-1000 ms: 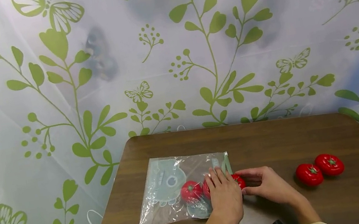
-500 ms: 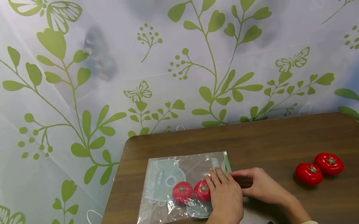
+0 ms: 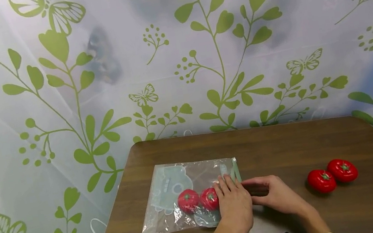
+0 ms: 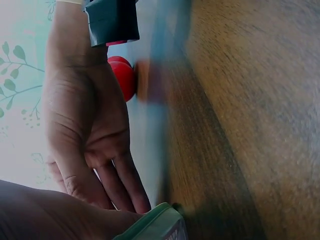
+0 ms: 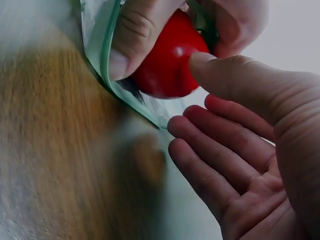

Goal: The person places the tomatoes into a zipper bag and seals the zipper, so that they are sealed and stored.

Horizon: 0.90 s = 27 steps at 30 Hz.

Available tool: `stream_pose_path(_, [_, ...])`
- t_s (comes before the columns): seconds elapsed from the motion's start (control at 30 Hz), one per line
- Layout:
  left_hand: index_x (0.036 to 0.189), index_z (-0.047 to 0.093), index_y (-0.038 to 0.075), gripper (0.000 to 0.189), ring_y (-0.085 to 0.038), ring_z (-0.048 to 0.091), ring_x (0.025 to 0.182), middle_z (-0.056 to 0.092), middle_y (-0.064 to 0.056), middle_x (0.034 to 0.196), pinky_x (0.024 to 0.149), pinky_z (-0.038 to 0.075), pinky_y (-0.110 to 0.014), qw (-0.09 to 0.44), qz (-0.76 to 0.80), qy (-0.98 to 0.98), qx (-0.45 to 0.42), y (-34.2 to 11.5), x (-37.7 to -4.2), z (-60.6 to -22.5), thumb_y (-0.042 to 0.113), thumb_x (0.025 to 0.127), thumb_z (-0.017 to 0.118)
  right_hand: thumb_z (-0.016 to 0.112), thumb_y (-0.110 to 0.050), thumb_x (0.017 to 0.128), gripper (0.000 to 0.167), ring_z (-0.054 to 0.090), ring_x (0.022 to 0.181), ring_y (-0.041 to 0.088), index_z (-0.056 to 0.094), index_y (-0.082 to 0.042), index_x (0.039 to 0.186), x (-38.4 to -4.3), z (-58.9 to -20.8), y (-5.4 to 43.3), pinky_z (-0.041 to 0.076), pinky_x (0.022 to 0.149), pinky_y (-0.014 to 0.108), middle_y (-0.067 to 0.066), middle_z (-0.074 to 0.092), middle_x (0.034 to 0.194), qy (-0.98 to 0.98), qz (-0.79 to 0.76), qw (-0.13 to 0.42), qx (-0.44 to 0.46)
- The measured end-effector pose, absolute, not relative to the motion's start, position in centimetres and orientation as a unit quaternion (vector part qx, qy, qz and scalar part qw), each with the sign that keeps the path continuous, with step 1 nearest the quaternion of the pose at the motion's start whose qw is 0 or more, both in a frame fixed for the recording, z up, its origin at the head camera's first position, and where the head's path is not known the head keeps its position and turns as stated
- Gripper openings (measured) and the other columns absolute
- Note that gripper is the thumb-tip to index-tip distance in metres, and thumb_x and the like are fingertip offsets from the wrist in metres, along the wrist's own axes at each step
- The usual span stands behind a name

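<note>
A clear zip bag (image 3: 195, 172) with a green zip edge lies flat on the table. Two red toy tomatoes (image 3: 188, 201) show through its plastic. Across its mouth lies my left hand (image 3: 234, 202); in the right wrist view its thumb (image 5: 127, 50) grips the green edge. Another tomato (image 5: 172, 57) sits in the mouth between that thumb and the fingers, hidden in the head view. My right hand (image 3: 275, 194) is just outside the mouth, its thumb (image 5: 220, 70) against this tomato. Its other fingers (image 5: 215, 145) extend toward the bag's edge.
Two more red toy tomatoes (image 3: 321, 180) lie side by side on the wooden table (image 3: 286, 145), to the right of the hands. A pale sheet (image 3: 259, 231) lies under the forearms. Behind the table hangs a leaf-patterned curtain (image 3: 176, 53).
The two bagged tomatoes have shifted left, deeper into the bag. The red visible between my hands is out of sight in the head view. My right hand has moved slightly left.
</note>
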<state>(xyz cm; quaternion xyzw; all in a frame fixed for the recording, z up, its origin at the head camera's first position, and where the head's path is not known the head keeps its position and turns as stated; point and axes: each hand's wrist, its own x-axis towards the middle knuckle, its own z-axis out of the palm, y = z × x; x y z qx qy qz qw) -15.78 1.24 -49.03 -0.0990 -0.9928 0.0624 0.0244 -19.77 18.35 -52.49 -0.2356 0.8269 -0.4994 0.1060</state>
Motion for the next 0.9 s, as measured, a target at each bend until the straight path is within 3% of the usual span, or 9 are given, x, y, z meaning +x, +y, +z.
stream_pose_path(0.3, [0.155, 0.063, 0.017, 0.068, -0.039, 0.051, 0.154, 0.056, -0.014, 0.164, 0.127, 0.040, -0.055, 0.013, 0.081, -0.991, -0.103, 1.3, -15.6, -49.0, 0.044, 0.095, 0.080, 0.087, -0.021, 0.096, 0.044, 0.075, 0.110, 0.003, 0.076, 0.002, 0.133, -20.0, -52.9, 17.4, 0.059, 0.093, 0.019, 0.016, 0.080, 0.128, 0.843, -0.470, 0.072, -0.251])
stream_pose_path(0.43, [0.154, 0.064, 0.015, 0.061, -0.039, 0.051, 0.155, 0.057, -0.014, 0.163, 0.127, 0.040, -0.054, 0.017, 0.080, -0.992, -0.100, 1.3, -15.6, -49.0, 0.042, 0.100, 0.075, 0.088, -0.011, 0.090, 0.038, 0.074, 0.107, 0.003, 0.080, -0.001, 0.126, -20.1, -53.3, 16.3, 0.060, 0.092, 0.022, 0.010, 0.083, 0.121, 0.857, -0.452, 0.038, -0.243])
stream_pose_path(0.63, [0.153, 0.065, 0.013, 0.058, -0.038, 0.053, 0.153, 0.059, -0.015, 0.161, 0.126, 0.042, -0.052, 0.037, 0.076, -0.992, -0.090, 1.3, -15.7, -48.9, 0.037, 0.101, 0.074, 0.087, -0.003, 0.082, 0.044, 0.074, 0.112, 0.011, 0.082, -0.006, 0.125, -20.1, -53.6, 14.8, 0.060, 0.101, 0.032, 0.003, 0.083, 0.119, 0.885, -0.414, -0.007, -0.214])
stream_pose_path(0.9, [0.154, 0.064, 0.015, 0.058, -0.038, 0.051, 0.155, 0.057, -0.014, 0.163, 0.128, 0.040, -0.053, 0.025, 0.068, -0.993, -0.091, 1.4, -15.7, -48.8, 0.038, 0.101, 0.074, 0.089, -0.013, 0.089, 0.042, 0.072, 0.114, 0.004, 0.079, -0.004, 0.129, -20.0, -53.1, 16.1, 0.058, 0.097, 0.023, 0.009, 0.081, 0.126, 0.861, -0.453, 0.040, -0.226])
